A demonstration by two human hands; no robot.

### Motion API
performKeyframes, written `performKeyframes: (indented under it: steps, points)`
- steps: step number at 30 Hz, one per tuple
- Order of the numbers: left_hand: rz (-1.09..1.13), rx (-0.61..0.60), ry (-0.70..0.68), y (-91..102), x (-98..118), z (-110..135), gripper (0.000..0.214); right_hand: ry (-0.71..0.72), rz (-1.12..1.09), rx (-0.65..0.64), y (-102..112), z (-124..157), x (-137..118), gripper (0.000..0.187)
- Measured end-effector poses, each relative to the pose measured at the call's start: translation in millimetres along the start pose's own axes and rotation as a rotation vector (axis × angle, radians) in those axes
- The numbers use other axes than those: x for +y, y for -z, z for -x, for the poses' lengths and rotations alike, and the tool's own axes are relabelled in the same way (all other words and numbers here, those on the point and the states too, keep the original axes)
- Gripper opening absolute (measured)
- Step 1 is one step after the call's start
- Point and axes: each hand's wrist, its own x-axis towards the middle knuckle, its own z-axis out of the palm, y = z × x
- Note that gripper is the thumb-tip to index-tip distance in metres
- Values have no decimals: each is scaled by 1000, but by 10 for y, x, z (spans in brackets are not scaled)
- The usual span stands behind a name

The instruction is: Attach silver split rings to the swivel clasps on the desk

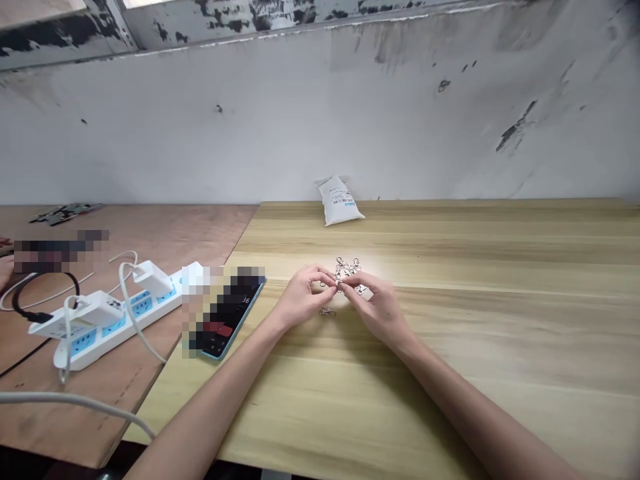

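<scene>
My left hand (304,297) and my right hand (379,305) meet fingertip to fingertip over the light wooden table. Both pinch one small silver metal clasp (339,285), mostly covered by the fingers. Just behind the fingertips lies a loose pile of similar metal clasps (345,269), with swivel ends and small rings; part of it is hidden by my hands. One single clasp (327,311) rests apart on the wood, below my left fingers.
A white plastic packet (340,201) stands by the wall. Left of my left forearm lies a phone (234,317) with its screen lit. On the brown table is a power strip (135,319) with plugged chargers and cables. Another person's hand (6,267) shows at the far left.
</scene>
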Motion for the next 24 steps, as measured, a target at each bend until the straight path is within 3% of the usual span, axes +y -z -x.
performKeyframes:
  steps: [9,24]
  points:
    - [27,-40,-15,39,-3,-5,10,3,0,-6,-1,0,-2,12]
    - [37,12,0,-52,-50,2,10,20,28,24,-11,13,-34,12]
